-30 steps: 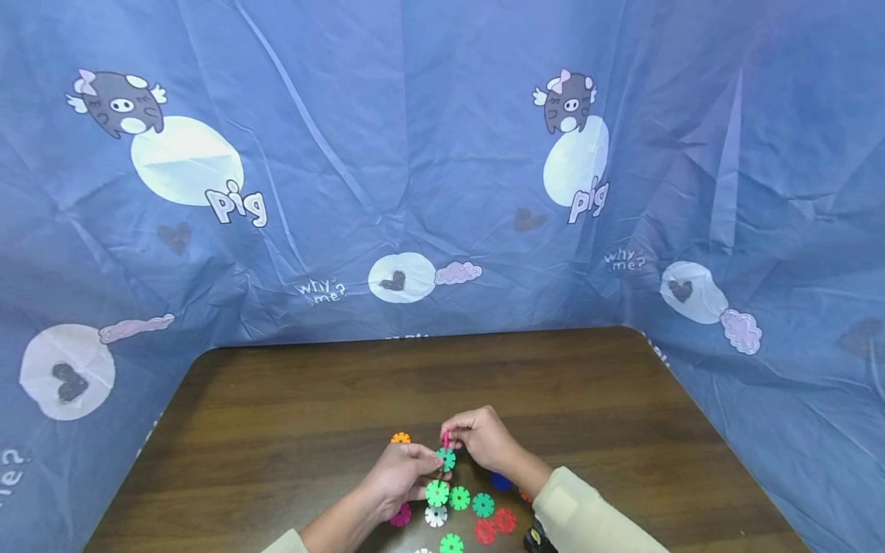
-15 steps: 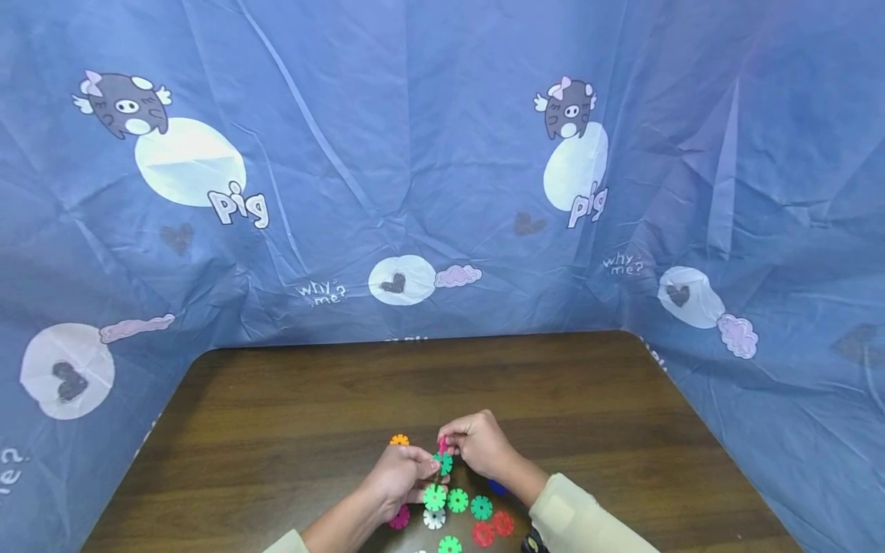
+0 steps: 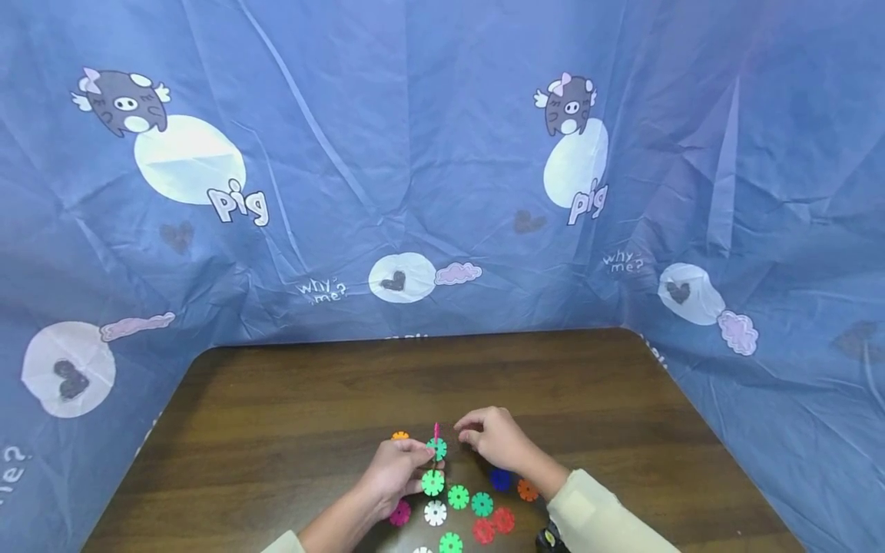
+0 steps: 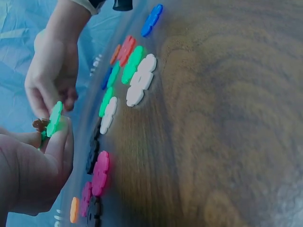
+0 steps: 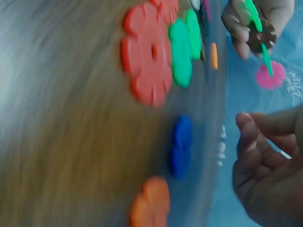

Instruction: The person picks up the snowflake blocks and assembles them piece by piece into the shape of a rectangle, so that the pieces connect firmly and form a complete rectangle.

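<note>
My left hand (image 3: 392, 470) pinches a small chain of notched plastic snowflake discs above the table. The chain has a light green disc (image 3: 432, 482) at the near end and a brown disc (image 5: 255, 43) between two green ones. A teal-green disc (image 3: 439, 448) follows at the far end. Upright on that one stands a pink disc (image 3: 437, 430), edge-on in the head view and face-on in the right wrist view. To the right of the chain hovers my right hand (image 3: 499, 439), fingers loosely bent, thumb near the index finger, nothing between them.
Loose discs lie on the brown wooden table (image 3: 311, 399): green (image 3: 459, 497), white (image 3: 435, 513), red (image 3: 504, 521), blue (image 3: 501, 480), orange (image 3: 528, 490) and magenta (image 3: 399, 512). Black discs (image 4: 93, 210) show in the left wrist view. A blue printed curtain (image 3: 442, 169) surrounds the table.
My right hand pressed the pink disc against the teal-green one, then let go and drew off to the right. The pink disc stays on the chain, which my left hand still holds.
</note>
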`<action>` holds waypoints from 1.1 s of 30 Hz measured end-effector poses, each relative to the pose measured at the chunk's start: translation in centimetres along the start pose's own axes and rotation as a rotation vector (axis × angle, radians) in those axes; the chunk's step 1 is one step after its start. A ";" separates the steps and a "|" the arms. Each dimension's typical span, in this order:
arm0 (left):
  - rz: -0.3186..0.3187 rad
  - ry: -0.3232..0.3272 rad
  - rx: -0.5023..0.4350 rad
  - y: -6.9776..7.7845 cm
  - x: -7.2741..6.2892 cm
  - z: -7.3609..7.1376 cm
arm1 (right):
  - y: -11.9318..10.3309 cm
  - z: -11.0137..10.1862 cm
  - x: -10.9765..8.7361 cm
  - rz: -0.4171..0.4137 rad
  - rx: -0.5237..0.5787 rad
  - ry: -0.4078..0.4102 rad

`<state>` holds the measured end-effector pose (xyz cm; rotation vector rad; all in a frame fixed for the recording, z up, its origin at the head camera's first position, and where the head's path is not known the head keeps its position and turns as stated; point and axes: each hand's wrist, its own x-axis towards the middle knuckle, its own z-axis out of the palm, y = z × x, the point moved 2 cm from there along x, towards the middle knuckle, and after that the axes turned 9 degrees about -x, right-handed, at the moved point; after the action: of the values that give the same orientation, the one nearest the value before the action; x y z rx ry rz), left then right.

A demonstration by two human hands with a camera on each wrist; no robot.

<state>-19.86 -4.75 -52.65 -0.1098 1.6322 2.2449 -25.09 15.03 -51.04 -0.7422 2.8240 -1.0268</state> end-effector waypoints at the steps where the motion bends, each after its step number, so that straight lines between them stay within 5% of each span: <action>1: 0.003 0.004 -0.002 0.1 0.0 -0.1 | 0.1 -0.4 -0.2 -0.001 -0.053 -0.011; 8: 0.014 0.015 -0.012 0.5 0.1 -0.3 | 1.2 -2.4 -2.5 -0.094 -0.348 -0.161; 12: 0.013 0.015 -0.019 0.7 0.3 -0.3 | 1.8 -2.6 -3.9 -0.104 -0.408 -0.234; 17: 0.009 0.017 -0.030 0.8 0.4 -0.4 | 2.2 -2.2 -4.6 -0.098 -0.429 -0.229; 21: 0.001 0.021 -0.031 0.9 0.3 -0.4 | 2.4 -2.0 -4.2 -0.082 -0.321 -0.216; 25: -0.006 0.016 -0.035 1.0 0.2 -0.4 | 2.6 -1.7 -3.3 -0.030 -0.086 -0.178; 33: -0.001 0.000 -0.012 0.8 0.0 -0.1 | 1.4 -0.9 -0.4 0.237 0.399 -0.007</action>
<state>-20.14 -5.11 -51.94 -0.1133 1.6188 2.2537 -25.45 16.67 -51.25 -0.3608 2.4960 -1.4662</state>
